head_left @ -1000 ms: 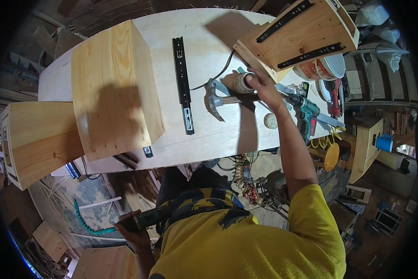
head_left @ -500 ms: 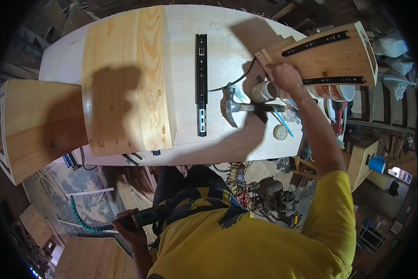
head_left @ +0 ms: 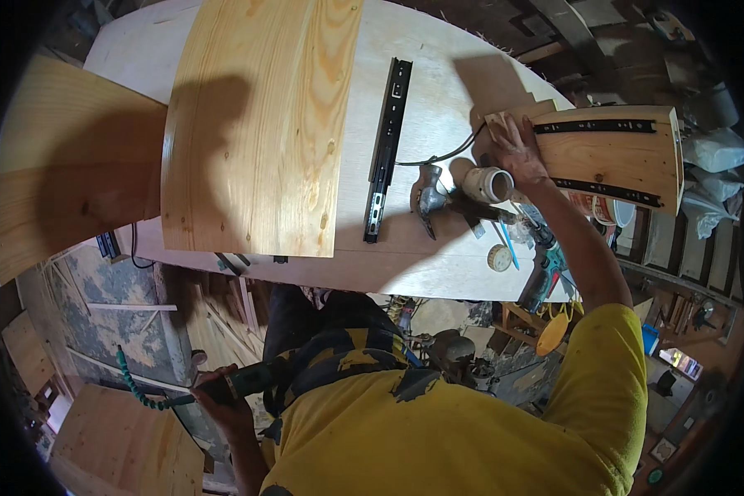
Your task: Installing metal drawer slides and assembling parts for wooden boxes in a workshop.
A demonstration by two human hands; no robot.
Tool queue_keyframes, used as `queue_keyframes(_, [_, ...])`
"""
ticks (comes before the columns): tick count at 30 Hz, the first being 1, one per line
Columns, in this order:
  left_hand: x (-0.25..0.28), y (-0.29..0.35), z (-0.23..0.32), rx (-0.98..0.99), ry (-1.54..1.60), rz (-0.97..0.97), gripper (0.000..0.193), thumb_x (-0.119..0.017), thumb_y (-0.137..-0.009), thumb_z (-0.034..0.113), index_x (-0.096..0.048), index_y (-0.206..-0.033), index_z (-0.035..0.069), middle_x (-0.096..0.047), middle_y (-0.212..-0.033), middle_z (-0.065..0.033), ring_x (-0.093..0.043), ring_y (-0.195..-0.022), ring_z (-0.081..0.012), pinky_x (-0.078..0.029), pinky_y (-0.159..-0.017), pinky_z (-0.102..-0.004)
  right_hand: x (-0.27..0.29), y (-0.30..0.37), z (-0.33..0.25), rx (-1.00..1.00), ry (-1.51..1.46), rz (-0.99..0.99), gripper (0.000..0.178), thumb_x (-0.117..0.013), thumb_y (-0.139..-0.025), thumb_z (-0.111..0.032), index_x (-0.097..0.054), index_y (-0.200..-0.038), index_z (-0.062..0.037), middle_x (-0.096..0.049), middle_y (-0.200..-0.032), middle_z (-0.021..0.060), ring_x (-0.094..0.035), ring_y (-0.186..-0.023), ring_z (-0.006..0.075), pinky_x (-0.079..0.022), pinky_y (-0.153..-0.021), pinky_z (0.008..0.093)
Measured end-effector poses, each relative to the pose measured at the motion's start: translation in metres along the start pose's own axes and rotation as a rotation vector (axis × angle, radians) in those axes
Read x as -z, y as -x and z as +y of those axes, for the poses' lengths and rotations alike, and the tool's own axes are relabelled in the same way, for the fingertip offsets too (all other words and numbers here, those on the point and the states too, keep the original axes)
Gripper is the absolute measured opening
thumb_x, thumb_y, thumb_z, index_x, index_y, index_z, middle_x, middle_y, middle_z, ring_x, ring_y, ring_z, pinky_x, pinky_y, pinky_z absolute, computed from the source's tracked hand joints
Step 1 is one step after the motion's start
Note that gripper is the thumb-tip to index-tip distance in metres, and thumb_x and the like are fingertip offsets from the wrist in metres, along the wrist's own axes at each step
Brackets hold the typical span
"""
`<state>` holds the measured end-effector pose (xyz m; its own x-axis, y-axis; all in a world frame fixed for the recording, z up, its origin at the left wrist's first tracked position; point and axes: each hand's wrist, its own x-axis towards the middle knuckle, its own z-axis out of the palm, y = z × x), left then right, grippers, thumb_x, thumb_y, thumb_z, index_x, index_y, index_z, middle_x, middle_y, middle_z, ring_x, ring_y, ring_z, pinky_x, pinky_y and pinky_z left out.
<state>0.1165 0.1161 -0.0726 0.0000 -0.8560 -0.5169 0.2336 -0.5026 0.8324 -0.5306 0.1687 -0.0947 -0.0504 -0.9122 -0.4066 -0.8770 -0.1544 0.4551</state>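
Note:
In my left hand (head_left: 216, 395), held low beside my waist, is a dark green power driver (head_left: 252, 379) with a green flexible shaft (head_left: 140, 398). The fingers wrap round it. My right hand (head_left: 519, 155) reaches over the table and lies with fingers spread on the end of a wooden drawer (head_left: 599, 157). Two black drawer slides (head_left: 607, 126) run along that drawer's side. Close to the right wrist stands a whitish jar (head_left: 488, 184), beside a claw hammer (head_left: 427, 200). A loose black slide (head_left: 388, 153) lies mid-table.
A large wooden box (head_left: 260, 132) covers the table's left part, next to another wooden box (head_left: 78, 165). Near the right edge lie a cordless drill (head_left: 542, 277), a blue pencil (head_left: 511, 246) and a round lid (head_left: 499, 257). A white bucket (head_left: 616, 211) is beside the drawer.
The view has shifted and turned slightly. My right hand's fingers have gone from curled at the drawer's end to spread over it. The cordless drill now shows. My left hand still holds the driver.

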Motion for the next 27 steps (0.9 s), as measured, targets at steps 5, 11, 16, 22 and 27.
queue_keyframes(5, [0.005, 0.002, -0.011, 0.003, 0.029, 0.001, 0.051, -0.036, -0.093, 0.055, -0.054, -0.095, 0.007, -0.059, -0.090, -0.0099, -0.060, -0.090, -0.0270, -0.045, -0.088, -0.0443, -0.011, 0.004, -0.001, -0.033, -0.054, 0.045, 0.035, -0.051, -0.084, -0.026, -0.054, -0.114, -0.0077, -0.033, -0.144, 0.0121, -0.011, -0.139, 0.0380, -0.005, -0.108, 0.0627])
queue_keyframes(11, [0.001, 0.007, -0.013, 0.006, 0.065, 0.015, 0.053, -0.039, -0.091, 0.058, -0.055, -0.094, 0.007, -0.060, -0.089, -0.0107, -0.059, -0.091, -0.0268, -0.044, -0.088, -0.0435, -0.015, 0.002, -0.003, -0.056, -0.034, 0.064, 0.032, -0.051, -0.085, -0.027, -0.056, -0.111, -0.0075, -0.034, -0.143, 0.0098, -0.008, -0.140, 0.0363, -0.005, -0.109, 0.0611])
queue_keyframes(16, [0.003, 0.006, -0.015, 0.030, 0.034, -0.021, 0.054, -0.040, -0.091, 0.059, -0.054, -0.094, 0.006, -0.060, -0.088, -0.0111, -0.059, -0.089, -0.0270, -0.045, -0.086, -0.0419, -0.005, 0.000, -0.003, -0.105, -0.223, 0.013, 0.032, -0.055, -0.084, -0.026, -0.058, -0.109, -0.0070, -0.036, -0.140, 0.0104, -0.012, -0.139, 0.0349, -0.007, -0.110, 0.0593])
queue_keyframes(22, [-0.005, 0.009, -0.010, 0.007, -0.088, -0.096, 0.051, -0.038, -0.092, 0.056, -0.052, -0.093, 0.007, -0.060, -0.087, -0.0116, -0.060, -0.088, -0.0275, -0.046, -0.084, -0.0422, 0.017, 0.003, -0.001, -0.150, -0.466, 0.519, 0.020, -0.060, -0.080, -0.012, -0.062, -0.098, -0.0040, -0.054, -0.120, 0.0136, -0.045, -0.120, 0.0343, -0.037, -0.100, 0.0426])
queue_keyframes(27, [-0.009, 0.021, 0.001, -0.039, -0.189, -0.241, 0.050, -0.043, -0.090, 0.056, -0.050, -0.093, 0.006, -0.061, -0.087, -0.0139, -0.060, -0.087, -0.0279, -0.046, -0.082, -0.0409, 0.041, 0.036, 0.003, -0.294, -0.755, 0.608, 0.024, -0.060, -0.083, -0.010, -0.060, -0.104, 0.0012, -0.065, -0.090, 0.0131, -0.064, -0.082, 0.0279, -0.050, -0.076, 0.0372])
